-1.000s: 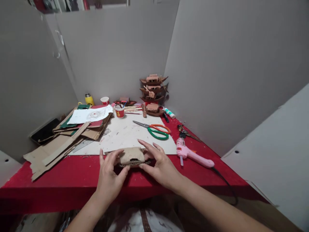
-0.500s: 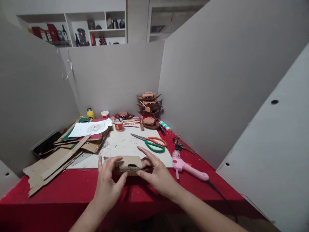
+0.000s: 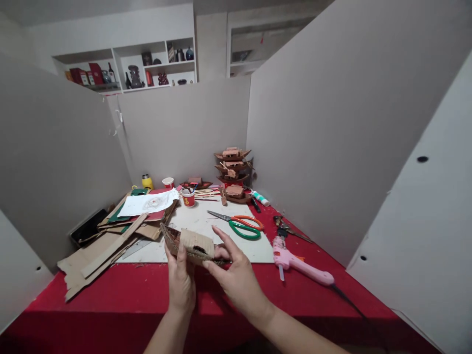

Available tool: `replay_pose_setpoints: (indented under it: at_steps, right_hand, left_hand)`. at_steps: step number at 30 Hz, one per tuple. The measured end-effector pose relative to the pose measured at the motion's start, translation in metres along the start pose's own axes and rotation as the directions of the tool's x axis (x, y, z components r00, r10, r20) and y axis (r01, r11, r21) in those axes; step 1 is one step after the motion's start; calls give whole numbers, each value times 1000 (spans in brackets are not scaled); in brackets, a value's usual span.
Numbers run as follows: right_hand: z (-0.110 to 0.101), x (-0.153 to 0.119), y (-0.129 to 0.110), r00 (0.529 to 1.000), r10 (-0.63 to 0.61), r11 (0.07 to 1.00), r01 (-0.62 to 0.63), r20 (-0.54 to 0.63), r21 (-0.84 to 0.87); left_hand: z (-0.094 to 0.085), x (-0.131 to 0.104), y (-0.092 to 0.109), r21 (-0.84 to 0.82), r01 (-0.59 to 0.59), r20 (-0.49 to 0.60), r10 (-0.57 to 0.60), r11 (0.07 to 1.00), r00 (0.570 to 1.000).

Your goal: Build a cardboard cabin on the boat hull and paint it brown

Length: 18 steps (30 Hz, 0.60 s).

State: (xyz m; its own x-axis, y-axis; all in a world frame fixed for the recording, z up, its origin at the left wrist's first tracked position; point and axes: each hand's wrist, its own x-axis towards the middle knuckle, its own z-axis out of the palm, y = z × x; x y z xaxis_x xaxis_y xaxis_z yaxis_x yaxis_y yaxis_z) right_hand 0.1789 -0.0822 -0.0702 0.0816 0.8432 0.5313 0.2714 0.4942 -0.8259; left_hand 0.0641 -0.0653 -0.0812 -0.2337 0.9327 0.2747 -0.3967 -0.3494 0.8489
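Observation:
A small cardboard boat (image 3: 197,242) with a curved tan cover over its middle is held up above the table's near part. Its pointed left end tilts upward, and the cover's near side has a dark opening. My left hand (image 3: 181,275) grips the hull from below and the near side, thumb upright against it. My right hand (image 3: 238,275) is closed round the other end, thumb along the near edge and fingers partly inside; that end is mostly hidden. Behind the boat lie scissors (image 3: 243,227) with orange and green handles. A pink glue gun (image 3: 302,266) rests to the right.
Cardboard pieces (image 3: 92,260) and a drawing sheet (image 3: 143,204) are piled at left. Finished-looking model boats (image 3: 232,167) stand stacked at the back, near a red paper cup (image 3: 188,198) and thin sticks (image 3: 206,193). Grey panels (image 3: 313,123) enclose the red-covered table.
The boat has turned, its left end now raised and in clear view. My left hand has shifted from the boat's end to a hold under its side. The camera view has moved slightly.

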Motion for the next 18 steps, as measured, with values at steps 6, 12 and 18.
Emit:
replay_pose_setpoints:
  at_steps: [6,12,18]
  right_hand:
    - [-4,-4,-13,992,2,1000,-1,130,-10]
    - [-43,22,-23,995,-37,968,58,92,-246]
    - [-92,82,28,974,181,599,-2,133,-801]
  left_hand:
    - [-2,7,7,-244,69,-138,-105,967,985]
    - [-16,26,19,-400,197,-195,-293,895,936]
    - [-33,35,41,-508,314,-118,-425,802,897]
